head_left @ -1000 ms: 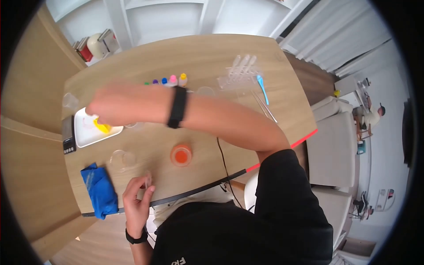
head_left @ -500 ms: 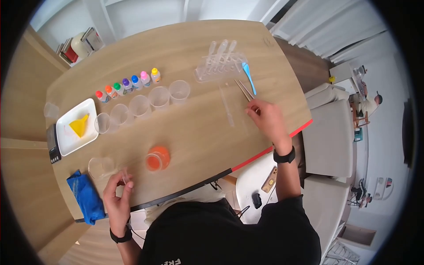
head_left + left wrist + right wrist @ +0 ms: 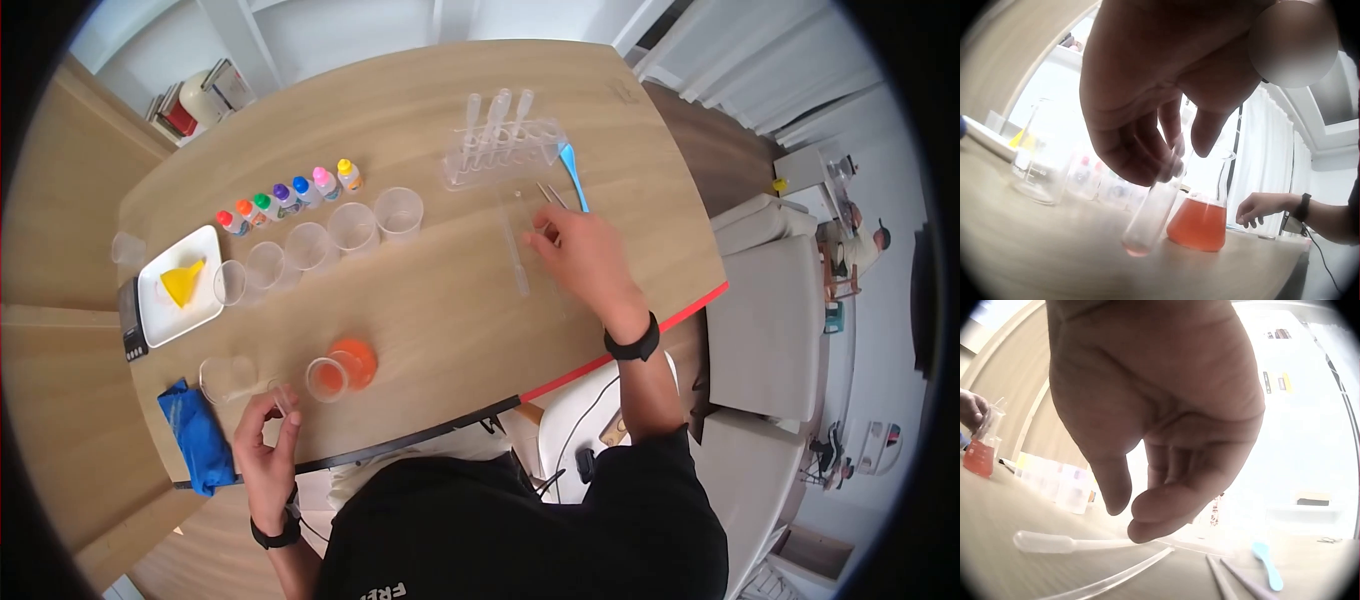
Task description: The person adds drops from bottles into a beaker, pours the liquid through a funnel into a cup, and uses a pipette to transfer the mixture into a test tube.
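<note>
My left hand (image 3: 265, 445) pinches a clear test tube (image 3: 1147, 222) between thumb and fingers, near the table's front edge. Pale pinkish liquid shows at the tube's bottom end. Behind the tube stands a conical flask (image 3: 1199, 225) of orange-red liquid. Over the right side of the table hovers my right hand (image 3: 590, 265), fingers loosely bent, thumb apart, holding nothing. Below it in the right wrist view lie a plastic dropper (image 3: 1047, 542) and a thin clear rod (image 3: 1119, 578). Tweezers (image 3: 1222, 578) and a light-blue spoon (image 3: 1266, 562) lie just beyond its fingers.
A beaker (image 3: 228, 378) and a blue cloth (image 3: 198, 440) are by my left hand. Clear cups (image 3: 352, 228) and colour bottles (image 3: 285, 198) form rows farther back. A white tray (image 3: 150, 325) carries a yellow funnel (image 3: 182, 282). At the back right, a clear rack (image 3: 458, 182) holds several droppers.
My right hand has swung from over the white tray to the right side of the table, then shifted slightly left beside the tweezers. The left hand keeps pinching the test tube.
</note>
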`<action>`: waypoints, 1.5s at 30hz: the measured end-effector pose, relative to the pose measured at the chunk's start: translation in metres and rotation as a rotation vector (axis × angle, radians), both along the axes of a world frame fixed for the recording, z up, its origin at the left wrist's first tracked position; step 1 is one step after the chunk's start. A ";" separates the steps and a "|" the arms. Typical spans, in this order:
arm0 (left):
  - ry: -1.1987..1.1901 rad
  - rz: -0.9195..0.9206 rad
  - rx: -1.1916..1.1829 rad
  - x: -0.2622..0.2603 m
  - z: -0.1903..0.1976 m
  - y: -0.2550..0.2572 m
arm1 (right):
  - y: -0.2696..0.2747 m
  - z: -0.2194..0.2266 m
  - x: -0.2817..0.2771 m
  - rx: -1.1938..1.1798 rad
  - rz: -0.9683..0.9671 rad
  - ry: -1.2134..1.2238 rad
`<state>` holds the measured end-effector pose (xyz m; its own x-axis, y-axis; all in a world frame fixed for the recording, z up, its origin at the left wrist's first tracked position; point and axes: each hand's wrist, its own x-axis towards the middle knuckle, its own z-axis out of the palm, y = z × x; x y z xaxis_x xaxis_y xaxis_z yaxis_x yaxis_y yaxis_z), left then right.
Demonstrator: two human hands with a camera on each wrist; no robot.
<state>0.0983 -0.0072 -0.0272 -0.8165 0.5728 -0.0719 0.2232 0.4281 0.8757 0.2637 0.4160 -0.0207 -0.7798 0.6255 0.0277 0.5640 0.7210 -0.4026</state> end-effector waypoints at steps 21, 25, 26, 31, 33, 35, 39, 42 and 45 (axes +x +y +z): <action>0.055 -0.035 0.015 -0.003 0.016 0.018 | -0.025 -0.019 0.004 0.031 0.298 -0.042; 0.046 -0.010 0.004 -0.004 0.015 0.016 | -0.036 -0.004 0.007 -0.034 0.302 0.080; 0.042 -0.007 0.003 -0.004 0.015 0.016 | -0.038 -0.003 0.006 -0.037 0.302 0.092; 0.055 -0.020 0.004 -0.002 0.015 0.018 | -0.038 -0.007 0.008 -0.023 0.296 0.064; 0.088 -0.047 -0.005 -0.003 0.016 0.015 | -0.035 -0.006 0.006 -0.045 0.293 0.039; 0.103 -0.048 -0.009 -0.002 0.019 0.013 | -0.034 -0.007 0.004 -0.035 0.305 0.014; 0.101 -0.008 0.020 -0.002 0.022 0.017 | -0.029 -0.009 0.004 -0.035 0.250 0.044; 0.075 0.024 0.043 -0.001 0.020 0.017 | -0.012 -0.008 0.006 0.022 0.164 0.006; 0.104 -0.007 0.046 -0.003 0.018 0.014 | -0.009 0.005 0.008 0.046 0.091 0.023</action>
